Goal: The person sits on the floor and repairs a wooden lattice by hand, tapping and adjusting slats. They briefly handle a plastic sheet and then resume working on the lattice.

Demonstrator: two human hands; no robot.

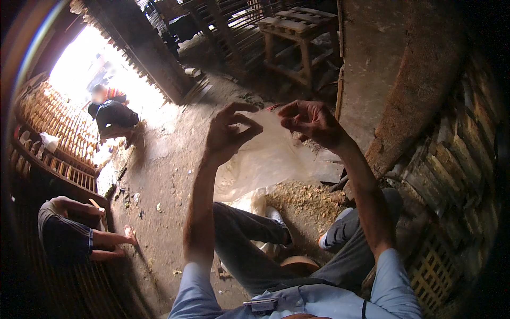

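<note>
Both of my hands are raised in front of me, a short gap between them. My left hand holds nothing I can see, its index finger and thumb apart in a curved shape. My right hand has its fingers bent together, with a thin red strand at the fingertips, pointing toward the left hand. Below and beyond the hands spreads a large translucent plastic sheet or bag, its lower part bunched by my left leg. Whether either hand touches the plastic cannot be made out.
Crumbly tan material lies on the floor near my feet. A slatted wooden stool stands at the back. Two people crouch by the bright opening; another person bends at left. Split-wood wall and woven basket are at right.
</note>
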